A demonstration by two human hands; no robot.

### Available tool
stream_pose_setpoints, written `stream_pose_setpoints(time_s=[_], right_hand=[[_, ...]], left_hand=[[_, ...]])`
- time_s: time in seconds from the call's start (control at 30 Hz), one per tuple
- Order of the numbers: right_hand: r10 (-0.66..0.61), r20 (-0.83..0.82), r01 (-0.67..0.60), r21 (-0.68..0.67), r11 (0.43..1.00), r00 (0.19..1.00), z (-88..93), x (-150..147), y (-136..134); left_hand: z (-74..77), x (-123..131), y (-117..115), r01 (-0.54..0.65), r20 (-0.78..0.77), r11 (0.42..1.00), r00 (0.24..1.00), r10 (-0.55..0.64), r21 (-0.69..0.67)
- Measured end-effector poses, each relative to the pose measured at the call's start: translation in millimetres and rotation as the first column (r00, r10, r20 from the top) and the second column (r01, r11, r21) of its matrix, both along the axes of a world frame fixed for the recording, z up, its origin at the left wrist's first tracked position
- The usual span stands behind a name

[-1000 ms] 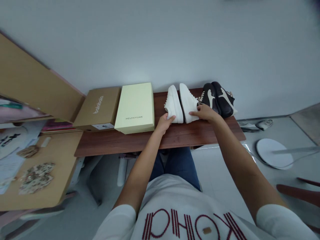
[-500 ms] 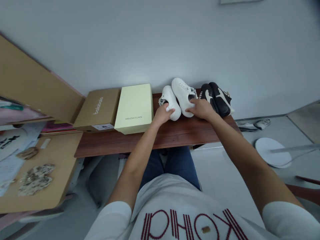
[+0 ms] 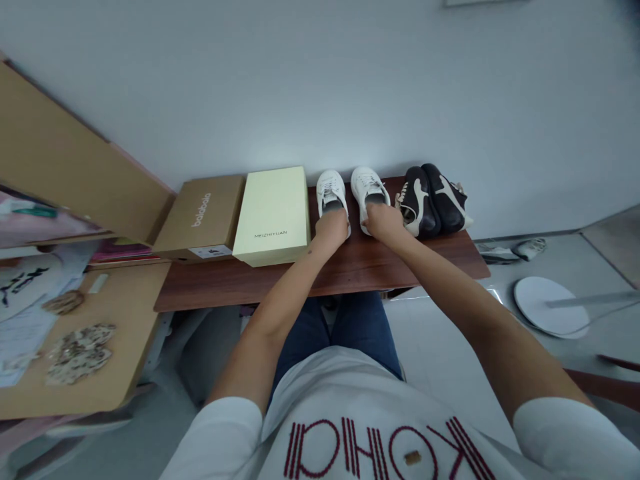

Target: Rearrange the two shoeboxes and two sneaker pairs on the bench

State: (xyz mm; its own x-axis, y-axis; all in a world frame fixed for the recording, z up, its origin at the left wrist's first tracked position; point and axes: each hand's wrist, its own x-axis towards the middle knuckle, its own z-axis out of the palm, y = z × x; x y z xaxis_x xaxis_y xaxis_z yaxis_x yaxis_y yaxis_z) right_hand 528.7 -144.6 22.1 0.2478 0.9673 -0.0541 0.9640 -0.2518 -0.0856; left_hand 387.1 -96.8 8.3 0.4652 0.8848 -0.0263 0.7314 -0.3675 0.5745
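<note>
Two white sneakers stand apart on the brown wooden shelf, toes toward the wall. My left hand is closed on the heel of the left white sneaker. At the heel of the right white sneaker, my right hand is closed too. Both heels are partly hidden by my fingers. Just right of my right hand sits a pair of dark shoes with cream trim, close together. Left of the white pair lies a pale yellow shoebox.
A brown shoebox adjoins the yellow one. On the left, a wooden desk holds papers, a patterned hair scrunchie and a brown one. A round white stand base and shoes are on the floor at right.
The white sneakers, tilted and leaning together before, now stand upright, turned toes to the wall, with a gap between them. Both my hands moved with them.
</note>
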Motion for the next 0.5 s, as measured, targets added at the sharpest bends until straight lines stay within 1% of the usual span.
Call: stream_pose_setpoints(time_s=[0.1,0.27,0.37,0.5], right_hand=[[0.007,-0.028,-0.007,-0.021,1.000,1.000,-1.8,-8,1],[-0.001,-0.079,-0.004,-0.058,0.998,0.997,-3.6,-18,6],[0.005,-0.074,-0.010,-0.061,0.998,0.997,-4.2,-20,8],[0.010,-0.046,-0.013,-0.061,0.998,0.999,-5.6,-23,9]], left_hand=[[-3.5,1,4,-0.012,0.006,0.999,1.000,0.012,-0.033],[-10.5,2,11,0.001,-0.052,1.000,0.999,0.001,0.023],[-10.5,2,15,-0.001,-0.103,1.000,0.995,0.003,0.024],[-11.3,2,18,-0.011,-0.101,1.000,0.995,0.009,-0.019]])
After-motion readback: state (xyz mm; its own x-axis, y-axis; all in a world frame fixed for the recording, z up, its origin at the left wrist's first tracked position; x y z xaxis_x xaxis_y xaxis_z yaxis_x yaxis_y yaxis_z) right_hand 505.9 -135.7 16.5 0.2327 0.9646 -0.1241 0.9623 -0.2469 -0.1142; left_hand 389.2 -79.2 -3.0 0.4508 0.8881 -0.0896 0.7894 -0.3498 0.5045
